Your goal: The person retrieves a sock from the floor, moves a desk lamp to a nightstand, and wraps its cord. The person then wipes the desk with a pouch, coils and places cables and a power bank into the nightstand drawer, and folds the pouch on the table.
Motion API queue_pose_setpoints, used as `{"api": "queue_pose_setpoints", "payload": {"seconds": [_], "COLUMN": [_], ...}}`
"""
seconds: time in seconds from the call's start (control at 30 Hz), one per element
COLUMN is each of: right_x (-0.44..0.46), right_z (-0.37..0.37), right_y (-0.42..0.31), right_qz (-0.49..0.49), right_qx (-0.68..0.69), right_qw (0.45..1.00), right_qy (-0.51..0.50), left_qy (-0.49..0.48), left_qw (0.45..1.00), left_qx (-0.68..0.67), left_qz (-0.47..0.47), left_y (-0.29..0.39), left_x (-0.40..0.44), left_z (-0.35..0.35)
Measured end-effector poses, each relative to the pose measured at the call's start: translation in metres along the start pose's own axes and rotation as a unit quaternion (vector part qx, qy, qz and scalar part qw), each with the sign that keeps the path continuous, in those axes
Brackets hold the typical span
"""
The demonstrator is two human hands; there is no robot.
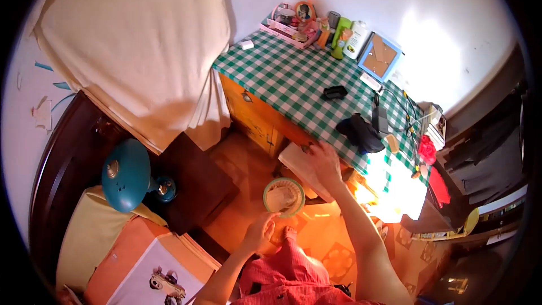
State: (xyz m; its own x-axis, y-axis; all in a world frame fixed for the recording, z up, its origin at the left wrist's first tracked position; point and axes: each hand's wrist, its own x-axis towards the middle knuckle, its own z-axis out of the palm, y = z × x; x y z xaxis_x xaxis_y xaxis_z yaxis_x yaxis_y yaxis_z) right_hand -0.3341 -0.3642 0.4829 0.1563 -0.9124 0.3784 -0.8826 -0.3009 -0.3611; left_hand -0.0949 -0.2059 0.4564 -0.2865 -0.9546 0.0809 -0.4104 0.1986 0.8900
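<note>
My right hand (326, 164) reaches to the front of the wooden desk, its fingertips at a dark drawer handle (306, 147) just under the tablecloth edge. Its fingers look stretched out; whether they touch the handle is unclear. Below that hand is a pale, flat wooden seat or board (303, 168), partly covered by the hand and forearm. My left hand (260, 232) is held low in front of me, loosely curved with fingers apart and nothing visible in it. Just beyond it on the floor stands a round basket (284, 213) with a green rim and pale contents.
A green checked tablecloth (282, 82) covers the desk, bearing a black cloth item (361, 134), a black case (335, 92), cables and a blue picture frame (380, 56). Left are a teal lamp (126, 175), a dark nightstand (197, 183) and a bed (141, 248).
</note>
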Motion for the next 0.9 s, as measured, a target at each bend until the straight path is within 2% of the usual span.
{"api": "queue_pose_setpoints", "payload": {"seconds": [0.1, 0.17, 0.2, 0.33, 0.4, 0.43, 0.47, 0.53, 0.57, 0.63, 0.7, 0.73, 0.8, 0.87, 0.9], "right_x": [0.017, 0.028, 0.038, 0.056, 0.064, 0.068, 0.069, 0.086, 0.095, 0.113, 0.126, 0.131, 0.139, 0.146, 0.148], "right_z": [-0.044, -0.054, -0.060, -0.076, -0.071, -0.058, -0.051, -0.057, -0.066, -0.103, -0.145, -0.158, -0.177, -0.190, -0.194], "right_y": [0.040, 0.079, 0.092, 0.132, 0.152, 0.167, 0.185, 0.194, 0.196, 0.178, 0.155, 0.150, 0.143, 0.132, 0.124], "right_qz": [0.055, 0.077, 0.074, 0.043, 0.081, 0.032, 0.031, 0.020, -0.004, 0.017, 0.056, 0.056, 0.102, 0.090, 0.113], "right_qx": [-0.050, -0.125, -0.122, -0.201, -0.119, -0.113, -0.111, 0.016, 0.054, 0.105, 0.200, 0.200, 0.347, 0.395, 0.466], "right_qw": [0.997, 0.988, 0.988, 0.978, 0.974, 0.988, 0.987, 0.995, 0.998, 0.994, 0.978, 0.978, 0.931, 0.913, 0.874], "right_qy": [-0.006, 0.055, 0.055, -0.029, -0.173, -0.105, -0.107, -0.097, -0.044, -0.028, -0.009, -0.008, -0.041, -0.057, -0.082], "left_qy": [-0.022, -0.014, -0.005, 0.002, 0.003, 0.004, -0.009, -0.020, -0.016, -0.010, -0.018, -0.017, 0.022, 0.075, 0.080], "left_qw": [0.999, 0.999, 0.999, 0.994, 0.999, 0.999, 0.998, 0.996, 0.996, 0.995, 0.974, 0.974, 0.932, 0.929, 0.928], "left_qx": [-0.005, -0.012, -0.018, -0.084, -0.044, -0.043, -0.064, -0.086, -0.091, -0.094, -0.215, -0.215, -0.357, -0.355, -0.355], "left_qz": [-0.032, -0.040, -0.043, -0.067, -0.005, -0.007, -0.013, -0.023, -0.021, -0.017, -0.064, -0.063, -0.051, -0.076, -0.075], "left_y": [0.017, 0.033, 0.040, 0.054, 0.066, 0.073, 0.080, 0.091, 0.094, 0.089, 0.067, 0.073, 0.096, 0.127, 0.136], "left_x": [0.013, 0.027, 0.038, 0.077, 0.099, 0.108, 0.116, 0.131, 0.138, 0.155, 0.173, 0.186, 0.223, 0.258, 0.271], "left_z": [0.011, 0.021, 0.026, 0.064, 0.081, 0.087, 0.093, 0.099, 0.100, 0.103, 0.110, 0.109, 0.101, 0.093, 0.089]}}
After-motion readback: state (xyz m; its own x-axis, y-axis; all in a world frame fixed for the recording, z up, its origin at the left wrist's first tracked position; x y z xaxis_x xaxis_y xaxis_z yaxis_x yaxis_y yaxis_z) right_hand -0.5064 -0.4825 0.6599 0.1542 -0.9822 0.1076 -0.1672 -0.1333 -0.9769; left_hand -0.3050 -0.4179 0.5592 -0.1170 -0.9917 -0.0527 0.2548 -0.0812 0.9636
